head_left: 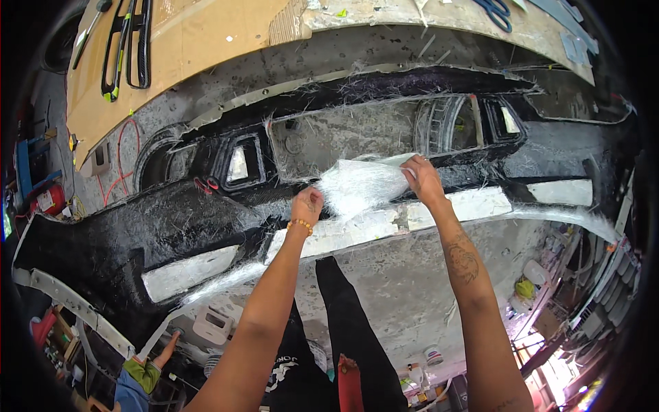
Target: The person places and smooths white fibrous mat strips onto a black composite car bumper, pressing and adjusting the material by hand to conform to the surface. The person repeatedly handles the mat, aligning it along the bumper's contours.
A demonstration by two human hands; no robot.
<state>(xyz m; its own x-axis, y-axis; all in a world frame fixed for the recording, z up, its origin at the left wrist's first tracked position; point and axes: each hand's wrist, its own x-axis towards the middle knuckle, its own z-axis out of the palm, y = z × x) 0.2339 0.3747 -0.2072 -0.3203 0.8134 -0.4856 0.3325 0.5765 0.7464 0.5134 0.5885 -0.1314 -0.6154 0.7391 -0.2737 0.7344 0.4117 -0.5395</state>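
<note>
A piece of white fiberglass mat (360, 185) with frayed edges lies bunched over the middle of a long black bumper-shaped part (185, 220). My right hand (424, 180) pinches the mat's right edge and lifts it a little. At the mat's left edge my left hand (307, 204), with a beaded bracelet at the wrist, has its fingers closed on the frayed strands. Just below the mat, a flat white strip (336, 237) runs along the part. A pair of red-handled scissors (206, 185) rests on the black surface to the left.
A cardboard-covered table (206, 48) at the far side bears blue-handled scissors (495, 14) and black slotted trim pieces (127, 51). A red fire extinguisher (48, 199) stands at left. A co-worker's hand (171, 341) is near the part's lower-left edge. A bucket (432, 355) sits behind my legs.
</note>
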